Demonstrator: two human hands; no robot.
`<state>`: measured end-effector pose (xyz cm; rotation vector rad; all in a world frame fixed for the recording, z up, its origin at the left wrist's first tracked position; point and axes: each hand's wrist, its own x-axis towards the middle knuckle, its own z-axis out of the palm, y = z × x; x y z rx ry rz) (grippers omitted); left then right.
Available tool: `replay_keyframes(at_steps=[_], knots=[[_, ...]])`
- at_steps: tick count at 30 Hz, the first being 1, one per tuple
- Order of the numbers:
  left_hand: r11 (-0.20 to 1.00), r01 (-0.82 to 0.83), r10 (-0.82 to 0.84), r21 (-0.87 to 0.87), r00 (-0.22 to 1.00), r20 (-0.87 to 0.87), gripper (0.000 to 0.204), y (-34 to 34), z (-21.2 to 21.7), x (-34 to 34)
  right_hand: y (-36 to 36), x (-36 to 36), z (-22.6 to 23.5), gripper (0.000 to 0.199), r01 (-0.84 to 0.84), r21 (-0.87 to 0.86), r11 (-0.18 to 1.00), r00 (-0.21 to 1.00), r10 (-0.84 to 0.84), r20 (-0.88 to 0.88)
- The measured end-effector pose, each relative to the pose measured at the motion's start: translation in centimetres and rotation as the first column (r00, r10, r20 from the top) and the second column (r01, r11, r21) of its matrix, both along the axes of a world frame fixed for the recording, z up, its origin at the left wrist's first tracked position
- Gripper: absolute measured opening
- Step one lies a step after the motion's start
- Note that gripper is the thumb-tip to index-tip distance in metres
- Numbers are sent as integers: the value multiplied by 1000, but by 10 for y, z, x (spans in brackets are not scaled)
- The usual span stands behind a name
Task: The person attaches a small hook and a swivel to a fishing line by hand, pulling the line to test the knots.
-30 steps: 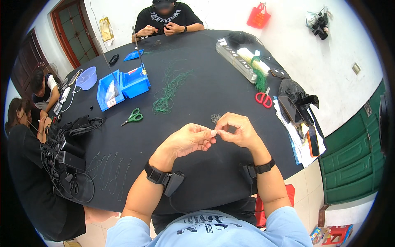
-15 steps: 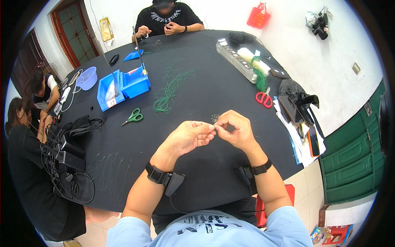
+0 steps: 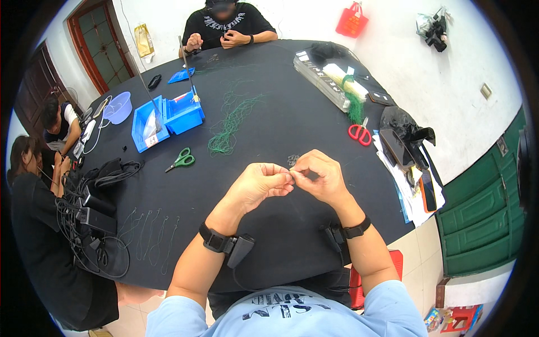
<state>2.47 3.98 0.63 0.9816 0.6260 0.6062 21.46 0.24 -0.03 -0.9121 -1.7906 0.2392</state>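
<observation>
My left hand [image 3: 265, 184] and my right hand [image 3: 320, 177] meet fingertip to fingertip above the black-covered table [image 3: 236, 205]. Both are closed in a pinch. Whatever sits between the fingertips is too small to make out. Just beyond them lies a little heap of small metal pieces [image 3: 293, 159]. A loose tangle of green thread [image 3: 227, 135] spreads farther off to the left. Green-handled scissors [image 3: 183, 159] rest left of my hands. Several thin thread lengths with small ends [image 3: 149, 238] lie in a row at the near left.
Blue bins [image 3: 184, 115] with upright rods stand at the far left. Black cables and boxes [image 3: 95, 210] crowd the left edge. At right are red-handled scissors [image 3: 360, 133], a bundle of green and white thread [image 3: 348, 87], papers and phones [image 3: 428, 191]. Other people sit around the table.
My right fingers have curled in a little closer against the left fingertips. Both hands stay at nearly the same place. The person across the table has shifted their hands slightly.
</observation>
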Motion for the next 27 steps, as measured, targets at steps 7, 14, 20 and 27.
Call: replay_keyframes(at_steps=[7, 14, 20, 27], knots=[[957, -116, 159, 265, 976, -146, 21, -5, 1, 5, -3, 0, 2, 10, 55, -70, 996, 992, -47, 115], [922, -111, 206, 370, 952, -227, 17, -6, 1, 7, -4, 3, 1, 9, 12, -195, 981, 999, -3, 45], [879, -58, 233, 473, 918, -320, 17, -6, 1, 7, 0, 4, -1, 8, -103, -224, 969, 994, 92, -59], [740, -6, 403, 673, 804, -436, 17, -15, 7, 9, -6, 3, 2, 7, -51, -402, 914, 999, 44, -25]])
